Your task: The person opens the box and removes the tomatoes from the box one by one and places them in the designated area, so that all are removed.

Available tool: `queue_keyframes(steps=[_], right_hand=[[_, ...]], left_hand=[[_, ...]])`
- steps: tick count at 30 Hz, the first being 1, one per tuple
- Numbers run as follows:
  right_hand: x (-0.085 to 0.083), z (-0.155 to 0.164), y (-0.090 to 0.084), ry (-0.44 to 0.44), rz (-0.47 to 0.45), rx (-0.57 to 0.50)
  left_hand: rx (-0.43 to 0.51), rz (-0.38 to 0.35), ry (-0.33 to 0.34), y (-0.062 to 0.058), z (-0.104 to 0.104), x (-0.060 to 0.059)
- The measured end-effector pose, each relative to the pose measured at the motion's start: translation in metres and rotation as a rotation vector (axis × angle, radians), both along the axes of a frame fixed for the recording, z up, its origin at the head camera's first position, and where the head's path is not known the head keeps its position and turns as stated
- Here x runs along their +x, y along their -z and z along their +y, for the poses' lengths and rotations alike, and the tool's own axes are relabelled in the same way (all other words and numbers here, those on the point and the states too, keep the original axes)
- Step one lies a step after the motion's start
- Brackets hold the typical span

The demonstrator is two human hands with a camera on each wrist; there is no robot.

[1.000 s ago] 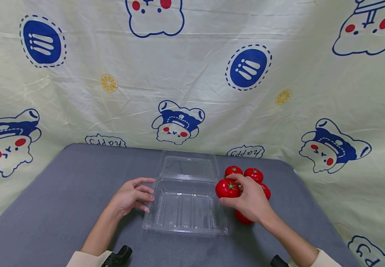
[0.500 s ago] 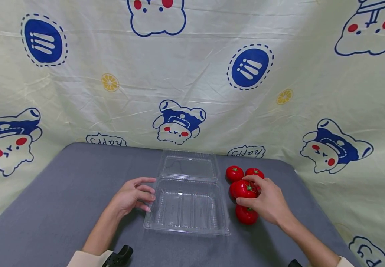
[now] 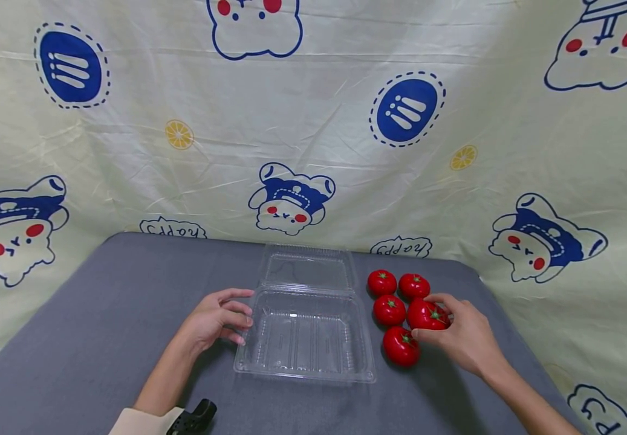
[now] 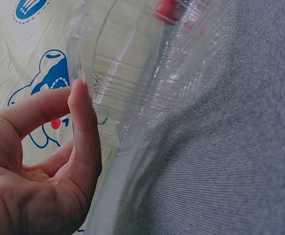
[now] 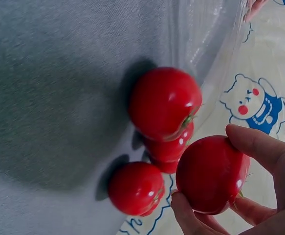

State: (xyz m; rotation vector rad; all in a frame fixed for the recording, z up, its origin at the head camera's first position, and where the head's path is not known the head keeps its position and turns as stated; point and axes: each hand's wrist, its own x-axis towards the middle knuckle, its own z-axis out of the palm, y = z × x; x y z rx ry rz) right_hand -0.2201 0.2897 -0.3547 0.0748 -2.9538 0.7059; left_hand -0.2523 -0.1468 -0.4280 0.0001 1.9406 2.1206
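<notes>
A red tomato (image 3: 427, 315) is gripped in my right hand (image 3: 468, 334), with thumb and fingers around its sides in the right wrist view. Close beside it, another tomato (image 3: 401, 346) sits on the grey cloth, nearer me. Further tomatoes, among them one at the back (image 3: 381, 283) and one in the middle (image 3: 389, 310), lie between the held one and the clear plastic clamshell box (image 3: 305, 377). The box lies with its lid folded back, nothing inside. My left hand (image 3: 217, 317) has loosely bent fingers, fingertips (image 4: 82, 88) right at the box's left rim.
The open lid (image 3: 308, 269) extends toward the back edge of the grey table (image 3: 101, 338). Behind the table hangs a pale curtain (image 3: 313, 121) printed with blue bears. A dark strap (image 3: 190, 418) is on my left wrist.
My right hand has carried the held tomato rightward, away from the box and past the middle tomato, and lower toward the table. The left hand stays at the box's rim.
</notes>
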Motion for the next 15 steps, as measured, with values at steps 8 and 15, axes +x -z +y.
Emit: queue_keyframes(steps=[8, 15], right_hand=[[-0.001, 0.016, 0.009, 0.035, -0.026, 0.048], [-0.002, 0.028, 0.019, 0.061, -0.086, 0.058]], left_hand=[[0.001, 0.001, 0.000, 0.000, -0.001, 0.000], [0.000, 0.004, 0.006, 0.001, -0.001, 0.000]])
